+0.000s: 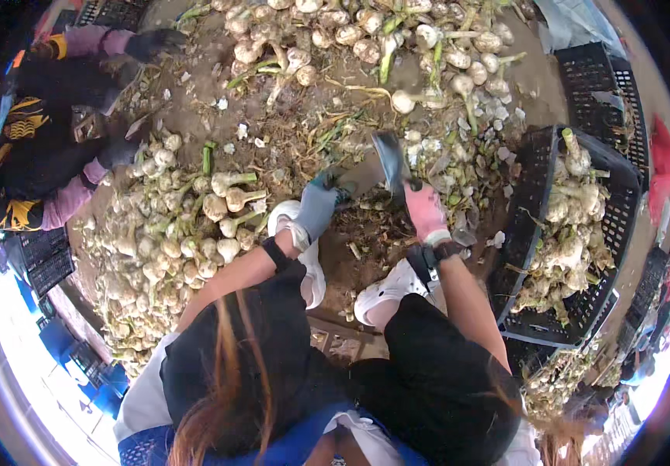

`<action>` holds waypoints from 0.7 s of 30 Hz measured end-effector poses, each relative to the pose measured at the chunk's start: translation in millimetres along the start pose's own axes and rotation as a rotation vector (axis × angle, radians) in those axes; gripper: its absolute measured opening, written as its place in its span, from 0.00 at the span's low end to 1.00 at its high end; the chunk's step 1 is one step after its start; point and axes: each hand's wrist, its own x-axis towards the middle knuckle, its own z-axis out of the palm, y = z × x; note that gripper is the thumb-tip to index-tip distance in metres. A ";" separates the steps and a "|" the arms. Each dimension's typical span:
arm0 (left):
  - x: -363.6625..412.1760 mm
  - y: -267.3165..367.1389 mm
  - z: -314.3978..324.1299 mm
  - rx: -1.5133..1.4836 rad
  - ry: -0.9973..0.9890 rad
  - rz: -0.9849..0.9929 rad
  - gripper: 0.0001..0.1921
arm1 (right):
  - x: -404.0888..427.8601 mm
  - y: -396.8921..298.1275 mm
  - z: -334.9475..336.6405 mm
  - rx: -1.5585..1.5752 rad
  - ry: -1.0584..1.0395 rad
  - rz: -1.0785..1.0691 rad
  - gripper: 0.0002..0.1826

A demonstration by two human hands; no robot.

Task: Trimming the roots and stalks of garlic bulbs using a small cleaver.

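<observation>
My left hand (316,207), in a grey-blue glove, is held above the soil between my white clogs (390,296). Its fingertips are at a blurred tan thing (365,176); whether they grip it is unclear. Facing it, my right hand (425,212) wears a pink glove and is closed around a tool with a broad blue-grey blade (389,158). The blade points up and away from me, next to the tan thing. Garlic bulbs with cut stems (236,201) lie just left of my left hand. Papery skins and trimmings (457,175) cover the ground beyond my right hand.
A large garlic heap (160,262) spreads at left; untrimmed garlic (364,35) lies ahead. On the right a black plastic crate (512,233) holds garlic (574,215), with another black crate (588,81) behind it. A co-worker's gloved hand (154,45) reaches in at upper left.
</observation>
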 end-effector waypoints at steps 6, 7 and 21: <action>6.4 -4.1 1.7 0.022 0.005 0.019 0.19 | 2.3 45.5 33.8 -0.196 0.235 0.080 0.30; 2.7 -0.5 7.6 0.090 -0.009 0.047 0.18 | 0.9 34.9 20.5 -0.295 0.206 0.155 0.30; 7.8 -9.4 -0.7 -0.007 0.031 -0.055 0.18 | 21.7 48.4 28.3 -0.780 0.204 -0.449 0.28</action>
